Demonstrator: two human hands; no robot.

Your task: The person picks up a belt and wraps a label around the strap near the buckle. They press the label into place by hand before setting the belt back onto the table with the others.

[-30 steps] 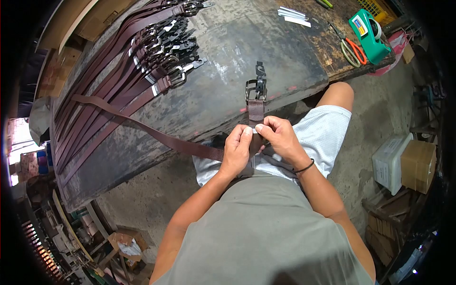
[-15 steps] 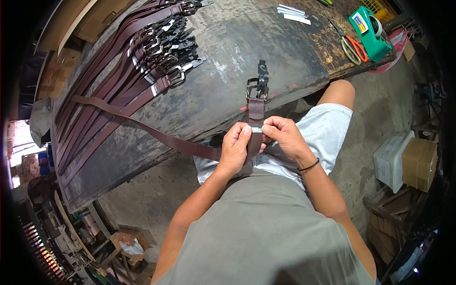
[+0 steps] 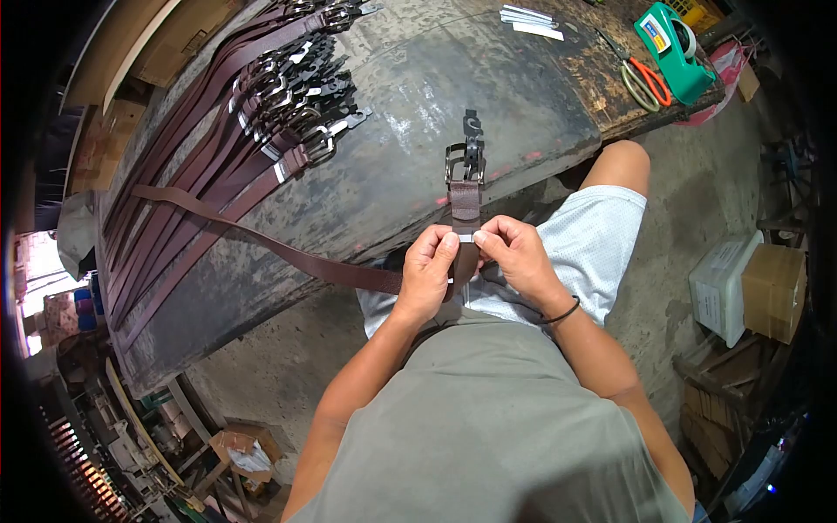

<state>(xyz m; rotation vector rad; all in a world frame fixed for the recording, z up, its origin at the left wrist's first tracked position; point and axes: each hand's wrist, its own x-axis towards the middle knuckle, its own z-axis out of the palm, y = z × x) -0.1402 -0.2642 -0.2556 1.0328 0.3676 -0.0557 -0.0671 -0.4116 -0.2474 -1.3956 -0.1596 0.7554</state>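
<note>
Belt: I saw the brown belt (image 3: 466, 212) at the centre of the frame, running down from its buckle to the hands and passing between them.
Left hand: my view had the left hand (image 3: 425, 272) pinched on the belt's left edge, thumb on top beside the white band (image 3: 465, 238).
Right hand: I saw the right hand (image 3: 520, 260) at the belt's right edge, thumb and finger closed at the band's other end; a dark wristband (image 3: 563, 311) circled the wrist.
White band: it lay across the belt, between the two thumbs, which stood close but apart.
Buckle: the metal buckle (image 3: 450, 166), with a black clip (image 3: 472, 131), was above the hands, over the near edge of the surface (image 3: 392, 174); I could not tell whether it touched.
Strap: a brown length (image 3: 296, 259) ran from beside the left hand to the upper left; its join to the belt was hidden from me.
Pile: I had more buckled belts (image 3: 205, 157) at upper left.
Upper right: white strips (image 3: 532, 23), an orange-handled tool (image 3: 656, 85) and a green tape dispenser (image 3: 684, 74).
</note>
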